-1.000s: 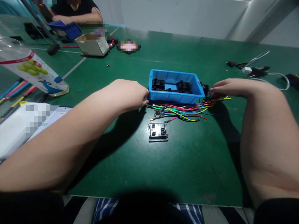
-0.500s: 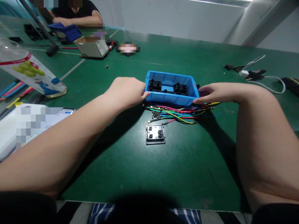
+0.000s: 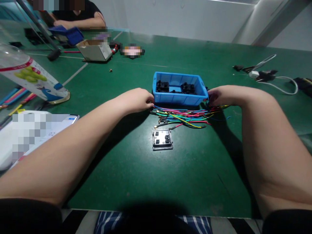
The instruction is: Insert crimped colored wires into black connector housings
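Blue bin [image 3: 180, 98] lies between curled hands [image 3: 139, 100] [image 3: 223, 95]; whether they grip it is unclear.

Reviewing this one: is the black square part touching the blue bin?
Apart: in the head view, colored wires lie between the black square part and blue bin.

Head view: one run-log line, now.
left hand: at blue bin, left end | right hand: at right end | black parts: inside bin | wires: in front of bin | black plate: nearer person
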Tool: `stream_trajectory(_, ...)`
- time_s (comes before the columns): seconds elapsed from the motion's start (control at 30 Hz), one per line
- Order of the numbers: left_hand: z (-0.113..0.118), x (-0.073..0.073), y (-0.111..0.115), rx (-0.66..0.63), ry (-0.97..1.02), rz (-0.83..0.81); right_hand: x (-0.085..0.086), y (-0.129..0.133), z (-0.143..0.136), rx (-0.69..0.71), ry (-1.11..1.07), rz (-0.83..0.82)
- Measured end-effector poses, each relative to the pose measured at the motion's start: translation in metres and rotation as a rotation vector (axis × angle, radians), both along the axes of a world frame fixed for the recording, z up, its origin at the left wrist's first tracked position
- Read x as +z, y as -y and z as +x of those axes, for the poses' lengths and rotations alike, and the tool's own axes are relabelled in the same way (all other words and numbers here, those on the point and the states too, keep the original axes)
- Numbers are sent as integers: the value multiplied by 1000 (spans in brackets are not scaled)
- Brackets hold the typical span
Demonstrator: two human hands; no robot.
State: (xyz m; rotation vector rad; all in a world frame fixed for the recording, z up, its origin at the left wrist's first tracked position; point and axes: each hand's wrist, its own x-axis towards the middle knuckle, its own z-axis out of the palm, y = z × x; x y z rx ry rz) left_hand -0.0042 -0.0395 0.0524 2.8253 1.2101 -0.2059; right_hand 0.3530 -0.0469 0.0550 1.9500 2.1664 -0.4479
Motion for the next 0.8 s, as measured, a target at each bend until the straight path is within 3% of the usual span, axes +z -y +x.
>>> stream_trajectory(0.1,-2,-1,0,-42,-9,24,-5,-3,1,-37,42,-121)
stream_trajectory(0.2,-2,-3,0,-72,-6,47,-1,-1,-4,-38,63,-76)
stream_trajectory(0.4,-1,2,3,-92,-49,88,30,13,-12,-45,59,63)
stream_trajectory(0.53,-1,5,5,-90,-77,111,50,22,-9,-135,123,189)
stream_trajectory(0.67,-1,7,6,-77,-102,102,51,20,-2,-201,104,-3)
stream_trajectory(0.8,-2,8,6,-68,-107,98,40,16,3,-130,86,-98)
